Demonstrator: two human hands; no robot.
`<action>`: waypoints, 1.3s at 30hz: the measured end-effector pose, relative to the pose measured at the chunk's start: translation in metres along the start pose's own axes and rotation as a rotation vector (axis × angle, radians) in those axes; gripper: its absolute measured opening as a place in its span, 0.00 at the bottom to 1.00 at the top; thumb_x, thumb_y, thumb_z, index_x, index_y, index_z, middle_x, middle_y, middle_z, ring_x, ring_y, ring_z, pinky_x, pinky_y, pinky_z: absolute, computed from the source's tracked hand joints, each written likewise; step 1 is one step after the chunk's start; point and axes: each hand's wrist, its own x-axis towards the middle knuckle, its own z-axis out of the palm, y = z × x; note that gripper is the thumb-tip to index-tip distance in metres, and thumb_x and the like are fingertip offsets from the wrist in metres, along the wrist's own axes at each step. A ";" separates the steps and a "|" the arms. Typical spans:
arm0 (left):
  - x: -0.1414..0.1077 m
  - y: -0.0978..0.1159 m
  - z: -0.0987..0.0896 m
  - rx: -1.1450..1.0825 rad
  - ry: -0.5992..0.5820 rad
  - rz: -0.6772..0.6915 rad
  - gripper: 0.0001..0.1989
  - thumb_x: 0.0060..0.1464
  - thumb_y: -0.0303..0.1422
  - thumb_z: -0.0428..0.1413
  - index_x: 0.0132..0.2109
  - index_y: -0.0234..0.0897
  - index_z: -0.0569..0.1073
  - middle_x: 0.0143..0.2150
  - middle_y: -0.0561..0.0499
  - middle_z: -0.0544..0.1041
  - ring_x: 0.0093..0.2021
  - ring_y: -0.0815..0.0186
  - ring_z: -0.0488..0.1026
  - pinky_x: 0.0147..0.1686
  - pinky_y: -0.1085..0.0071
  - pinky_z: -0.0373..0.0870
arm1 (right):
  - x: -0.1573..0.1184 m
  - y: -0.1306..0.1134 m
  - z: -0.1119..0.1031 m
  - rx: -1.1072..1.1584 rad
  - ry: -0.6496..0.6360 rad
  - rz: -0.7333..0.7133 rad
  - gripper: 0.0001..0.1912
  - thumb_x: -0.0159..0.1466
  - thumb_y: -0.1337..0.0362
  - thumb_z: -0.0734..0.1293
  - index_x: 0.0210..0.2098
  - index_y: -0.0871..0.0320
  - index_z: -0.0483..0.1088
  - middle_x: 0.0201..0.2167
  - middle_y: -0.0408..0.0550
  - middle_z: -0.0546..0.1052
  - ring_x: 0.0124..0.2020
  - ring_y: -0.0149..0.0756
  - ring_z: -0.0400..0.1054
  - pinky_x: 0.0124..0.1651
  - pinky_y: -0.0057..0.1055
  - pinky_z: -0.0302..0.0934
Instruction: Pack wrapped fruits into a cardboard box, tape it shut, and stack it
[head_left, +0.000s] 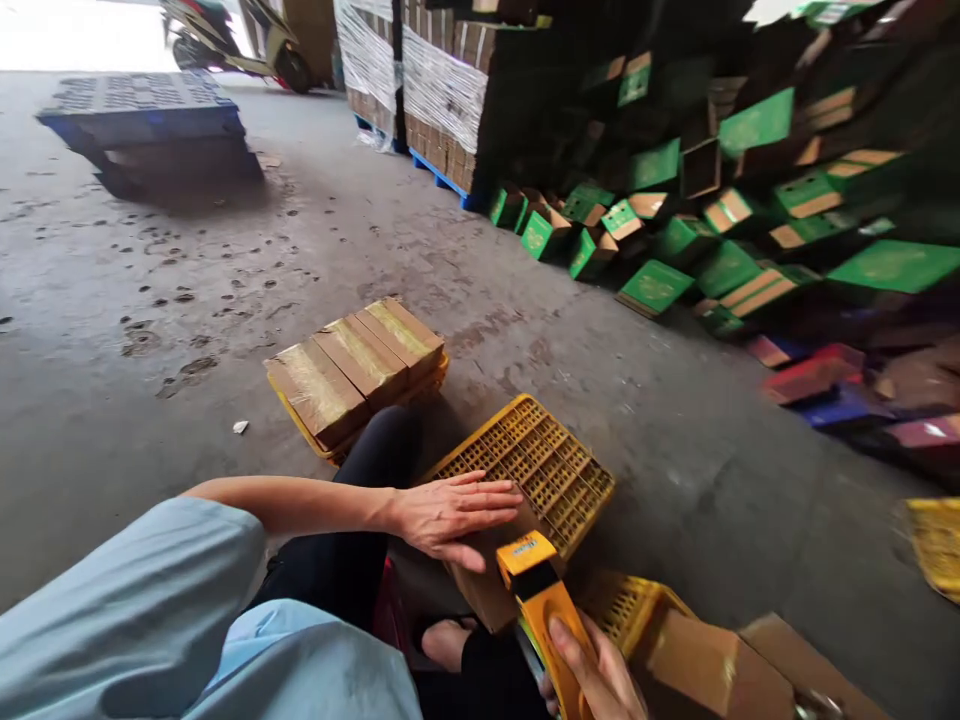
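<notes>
My left hand lies flat, fingers stretched out, on top of a brown cardboard box in front of my legs. The fingers of my right hand are wrapped round a yellow tape dispenser with a black band. Its front end is at the box's right side, and I cannot tell whether it touches. Behind the box is an upturned yellow plastic crate with a grid base. Part of the box is hidden under my left hand and the dispenser.
Taped cartons fill a yellow crate ahead on the left. Another yellow crate and an open carton stand at my right. Green boxes are heaped at far right. Wrapped pallet stacks and a blue pallet stack stand farther back.
</notes>
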 end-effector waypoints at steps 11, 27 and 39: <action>-0.012 -0.023 0.031 0.235 -0.111 0.155 0.43 0.67 0.58 0.48 0.76 0.32 0.54 0.75 0.35 0.59 0.77 0.54 0.51 0.76 0.51 0.32 | -0.013 0.005 -0.005 -0.135 -0.123 0.002 0.35 0.59 0.32 0.67 0.47 0.57 0.72 0.21 0.43 0.77 0.22 0.37 0.75 0.25 0.28 0.69; -0.002 0.013 0.028 0.269 -0.104 0.186 0.48 0.63 0.57 0.56 0.76 0.27 0.54 0.75 0.32 0.58 0.77 0.48 0.50 0.75 0.46 0.41 | -0.034 0.004 -0.016 -0.215 -0.090 0.047 0.34 0.59 0.31 0.66 0.41 0.57 0.71 0.19 0.42 0.77 0.20 0.36 0.74 0.23 0.25 0.65; 0.005 0.014 0.040 0.237 -0.149 0.249 0.43 0.67 0.53 0.52 0.75 0.23 0.55 0.76 0.31 0.54 0.78 0.52 0.48 0.75 0.57 0.52 | -0.045 0.022 -0.024 -0.187 -0.113 0.071 0.37 0.58 0.29 0.66 0.43 0.59 0.71 0.18 0.44 0.77 0.20 0.37 0.74 0.23 0.26 0.66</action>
